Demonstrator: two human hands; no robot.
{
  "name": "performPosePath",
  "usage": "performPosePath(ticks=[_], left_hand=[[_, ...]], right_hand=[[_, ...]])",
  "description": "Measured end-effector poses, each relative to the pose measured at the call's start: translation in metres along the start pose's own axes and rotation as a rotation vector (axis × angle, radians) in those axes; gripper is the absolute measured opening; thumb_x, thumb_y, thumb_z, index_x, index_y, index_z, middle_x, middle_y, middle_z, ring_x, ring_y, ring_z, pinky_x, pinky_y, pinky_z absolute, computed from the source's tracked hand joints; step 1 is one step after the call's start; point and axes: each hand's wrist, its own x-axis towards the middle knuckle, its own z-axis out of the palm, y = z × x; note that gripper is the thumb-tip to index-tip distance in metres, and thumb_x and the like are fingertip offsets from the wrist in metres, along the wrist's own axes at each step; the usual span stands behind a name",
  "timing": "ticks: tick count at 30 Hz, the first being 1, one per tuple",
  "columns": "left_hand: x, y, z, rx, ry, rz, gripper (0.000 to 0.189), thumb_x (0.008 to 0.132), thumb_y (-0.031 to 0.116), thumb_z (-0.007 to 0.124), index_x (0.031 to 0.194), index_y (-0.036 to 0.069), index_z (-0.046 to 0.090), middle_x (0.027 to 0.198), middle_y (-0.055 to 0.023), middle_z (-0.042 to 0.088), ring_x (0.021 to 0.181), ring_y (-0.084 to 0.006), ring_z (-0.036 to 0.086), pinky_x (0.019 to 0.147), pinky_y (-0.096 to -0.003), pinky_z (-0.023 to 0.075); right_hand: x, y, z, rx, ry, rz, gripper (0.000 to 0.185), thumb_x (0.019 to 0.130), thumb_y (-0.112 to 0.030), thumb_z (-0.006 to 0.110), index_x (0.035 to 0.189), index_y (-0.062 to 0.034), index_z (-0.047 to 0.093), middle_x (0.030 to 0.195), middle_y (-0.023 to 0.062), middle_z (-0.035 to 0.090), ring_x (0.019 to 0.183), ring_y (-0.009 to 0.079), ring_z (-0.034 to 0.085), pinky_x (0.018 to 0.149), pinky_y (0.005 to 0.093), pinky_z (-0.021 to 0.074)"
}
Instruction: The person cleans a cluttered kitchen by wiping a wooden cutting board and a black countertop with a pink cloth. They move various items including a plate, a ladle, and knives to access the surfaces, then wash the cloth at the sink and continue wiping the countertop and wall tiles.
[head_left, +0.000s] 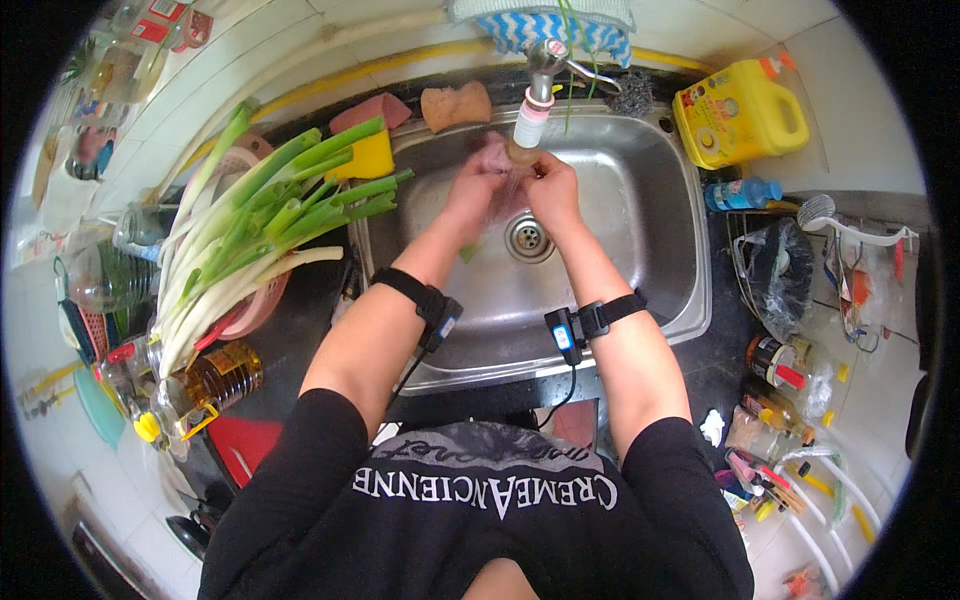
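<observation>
Both my hands are over the stainless steel sink (630, 247), just below the faucet (534, 112). My left hand (478, 184) grips a wet pinkish cloth (495, 154), blurred by motion. My right hand (553, 187) has its fingers curled at the cloth's other side, partly hidden by the faucet's end. Water seems to run down between the hands. The sink drain (530, 237) lies just below them. A small green scrap (469, 253) is in the basin beside my left wrist.
Long scallions (262, 217) lie over a pink basket (262, 307) at left, their tops reaching the sink's rim. Sponges (456, 105), a yellow cloth (367, 156) and a steel scrubber (632, 95) sit along the back. A yellow jug (739, 116) and a blue bottle (742, 193) stand right.
</observation>
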Motion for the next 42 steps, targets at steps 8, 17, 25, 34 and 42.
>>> performPosePath(ticks=[8,17,25,34,42], left_hand=[[-0.005,0.021,0.005,0.304,-0.042,0.170,0.026,0.083,0.005,0.063,0.108,0.001,0.067,0.086,-0.0001,0.065,0.077,-0.0099,0.059,0.069,-0.0242,0.0471],[-0.005,0.024,-0.002,0.608,0.069,0.284,0.023,0.088,0.017,0.065,0.102,-0.001,0.069,0.086,-0.0032,0.069,0.073,-0.0099,0.060,0.067,-0.0269,0.0498],[0.001,0.006,-0.010,0.743,-0.075,0.437,0.032,0.083,0.030,0.071,0.098,0.001,0.067,0.085,-0.0051,0.069,0.075,-0.0111,0.059,0.067,-0.0307,0.0501],[0.022,-0.020,-0.033,0.500,0.081,0.311,0.018,0.089,0.021,0.059,0.096,0.003,0.060,0.086,-0.0111,0.066,0.084,-0.0211,0.064,0.074,-0.0364,0.0523],[-0.036,0.013,0.047,0.060,0.356,0.253,0.011,0.089,0.014,0.058,0.091,0.003,0.058,0.082,-0.0104,0.066,0.076,-0.0164,0.062,0.071,-0.0355,0.0507]], right_hand=[[0.005,0.002,-0.013,0.027,-0.122,-0.046,0.024,0.082,-0.008,0.065,0.105,0.0008,0.065,0.088,0.0103,0.069,0.077,0.0175,0.064,0.070,0.0302,0.0515],[-0.006,-0.006,-0.030,-0.094,0.013,-0.026,0.038,0.084,-0.011,0.067,0.119,0.0017,0.059,0.104,0.0138,0.068,0.094,0.0211,0.063,0.083,0.0322,0.0491],[0.008,-0.007,-0.050,-0.468,-0.135,-0.367,0.022,0.073,-0.012,0.074,0.091,-0.0009,0.066,0.093,0.0136,0.064,0.084,0.0267,0.061,0.077,0.0363,0.0493],[0.015,0.008,-0.089,-0.174,-0.340,-0.219,0.026,0.076,-0.001,0.064,0.101,-0.0031,0.062,0.090,0.0115,0.067,0.078,0.0169,0.063,0.071,0.0304,0.0520],[-0.023,-0.011,-0.040,0.626,-0.164,0.325,0.027,0.096,-0.023,0.056,0.117,-0.0078,0.055,0.104,0.0033,0.065,0.088,0.0174,0.064,0.079,0.0308,0.0521]])
